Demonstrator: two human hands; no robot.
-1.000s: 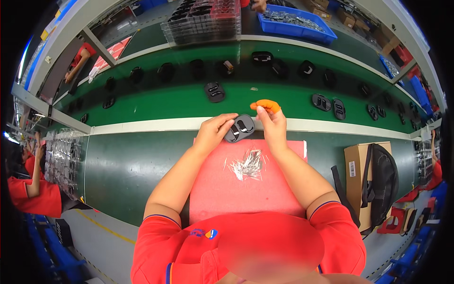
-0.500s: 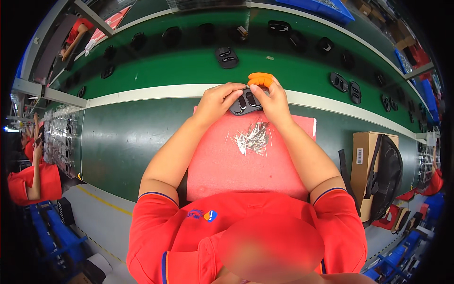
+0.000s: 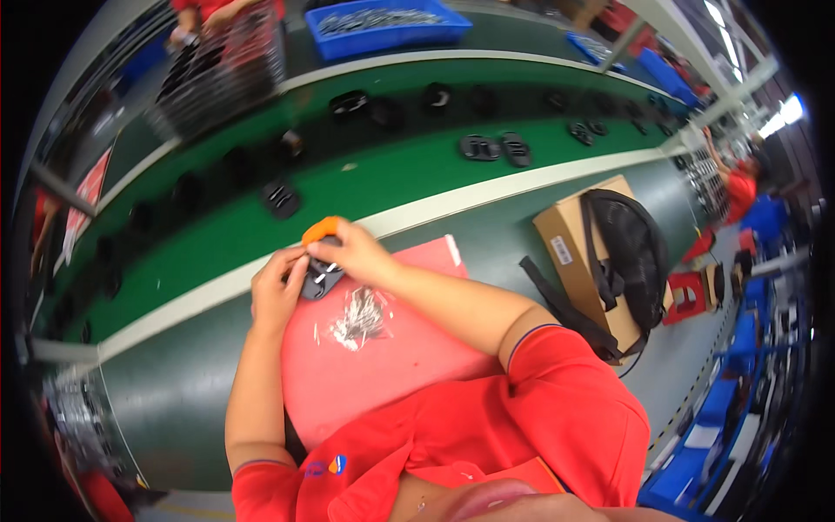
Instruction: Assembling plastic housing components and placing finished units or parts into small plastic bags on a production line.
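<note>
A dark oval plastic part (image 3: 320, 281) with glossy raised shapes sits at the far edge of a pink foam mat (image 3: 391, 361). My left hand (image 3: 275, 285) is closed on its left side, thumb and fingertips at the far edge. From the right, my right hand (image 3: 355, 252) also grips the part, its thumb close to the left fingertips. Orange covers (image 3: 322, 230) wrap some of the right fingers. Anything small between the fingertips is hidden. Nearer to me on the mat lies a loose pile of thin silvery pins (image 3: 358, 320).
Beyond a pale rail (image 3: 435, 207) runs a green conveyor belt (image 3: 391, 170) with several dark parts, including an oval one (image 3: 281, 199). A cardboard box (image 3: 578, 261) and a black backpack (image 3: 628, 257) stand at the right. A blue tray (image 3: 387, 30) stands past the belt; a person's hands (image 3: 226, 13) show there.
The view has turned, so my hands, the mat and the belt appear farther left, lower and tilted. Both hands stay on the oval part, the fingertips still together at its far edge.
</note>
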